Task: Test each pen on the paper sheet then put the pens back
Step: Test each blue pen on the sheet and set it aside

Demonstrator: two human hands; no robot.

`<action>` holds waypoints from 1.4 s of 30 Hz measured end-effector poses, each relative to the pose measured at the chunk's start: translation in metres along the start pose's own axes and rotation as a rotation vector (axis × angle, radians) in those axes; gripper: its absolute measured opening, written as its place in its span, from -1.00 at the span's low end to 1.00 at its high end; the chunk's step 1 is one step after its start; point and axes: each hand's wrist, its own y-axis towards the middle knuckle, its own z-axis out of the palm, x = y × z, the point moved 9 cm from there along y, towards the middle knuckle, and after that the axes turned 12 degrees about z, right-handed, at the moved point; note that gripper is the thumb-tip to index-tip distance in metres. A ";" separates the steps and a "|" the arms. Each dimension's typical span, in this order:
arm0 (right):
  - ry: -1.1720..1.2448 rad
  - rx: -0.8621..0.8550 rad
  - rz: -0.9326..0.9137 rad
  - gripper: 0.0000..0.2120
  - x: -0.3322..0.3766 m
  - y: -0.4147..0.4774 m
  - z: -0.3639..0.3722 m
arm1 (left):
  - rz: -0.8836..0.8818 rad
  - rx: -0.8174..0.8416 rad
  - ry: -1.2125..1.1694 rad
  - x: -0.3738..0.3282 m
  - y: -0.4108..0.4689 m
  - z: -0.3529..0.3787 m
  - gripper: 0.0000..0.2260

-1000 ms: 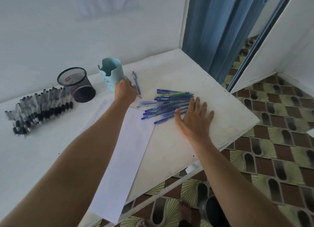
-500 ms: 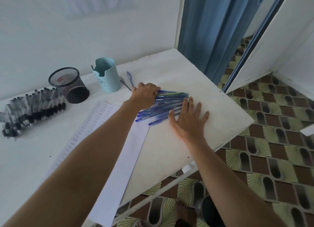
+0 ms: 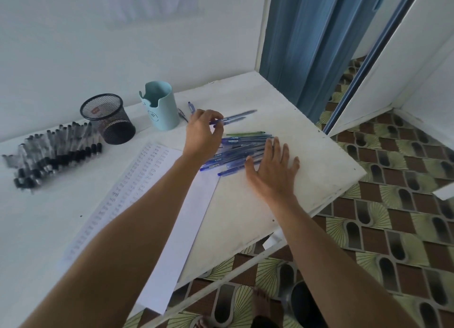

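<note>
My left hand pinches a blue pen by one end and holds it lifted above the table, blurred with motion. Below it lies a pile of several blue pens with one green pen at its far side. My right hand lies flat with straight fingers on the near right end of that pile. The white paper sheet, marked with rows of small scribbles, runs under my left forearm. A light blue pen cup stands behind my left hand.
A black mesh pen cup stands left of the blue cup. Several black-capped pens lie in a row at the far left. Another blue pen lies by the blue cup. The white table ends at the right; tiled floor lies below.
My left hand left the blue cup, reached the pile of blue pens, took one pen and lifted it up and away. My right hand stayed flat on the pile.
</note>
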 end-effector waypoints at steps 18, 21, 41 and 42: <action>0.196 0.022 -0.351 -0.31 0.108 -0.117 0.029 | -0.546 -0.492 -1.248 0.049 -0.086 -0.077 -0.90; 0.132 0.071 -0.426 -0.33 0.116 -0.129 0.043 | -0.644 -0.534 -1.317 0.056 -0.103 -0.091 -0.85; -0.047 0.080 -0.389 -0.40 0.120 -0.128 0.056 | -0.653 -0.577 -1.165 0.103 -0.183 -0.172 -0.73; -0.047 0.080 -0.384 -0.42 0.119 -0.127 0.056 | -0.632 -0.557 -1.207 0.105 -0.185 -0.174 -0.71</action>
